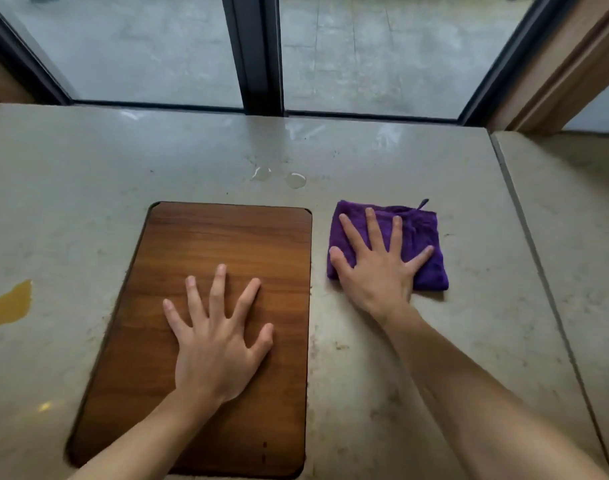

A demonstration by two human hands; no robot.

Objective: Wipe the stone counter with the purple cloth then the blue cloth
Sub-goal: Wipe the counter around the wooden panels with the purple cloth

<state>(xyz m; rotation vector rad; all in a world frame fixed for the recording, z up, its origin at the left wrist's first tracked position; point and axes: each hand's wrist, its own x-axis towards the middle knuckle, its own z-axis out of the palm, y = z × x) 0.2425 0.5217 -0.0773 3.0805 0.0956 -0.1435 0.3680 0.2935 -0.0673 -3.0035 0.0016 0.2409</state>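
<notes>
A person's right hand point(376, 268) lies flat and spread wide on the folded purple cloth point(417, 237), right of centre in the frame, pressing it to the stone worktop point(382, 358) with straight fingers pointing toward the top of the frame. The cloth is roughly square, with a small loop at its upper right corner. The left hand point(216, 337), also flat with fingers splayed and holding nothing, rests on a brown wooden panel point(227, 244) set into the worktop at centre left.

The relation that matters: two clear water drops point(279, 176) sit just above and to the left of the cloth, near the panel's top edge, and the right hand is plainly the nearer one to them. An amber spill point(10, 304) lies well apart at the far left edge, across the panel from the cloth. By this reading the purple-cloth wipe is in hand, with the drops the closest target. No blue cloth is in view.

The pale stone is scuffed and speckled, with a seam point(538, 265) running down the right side. Along the top of the frame stands a dark-framed window point(258, 53) looking onto grey paving, with wooden trim point(556, 74) at upper right.
</notes>
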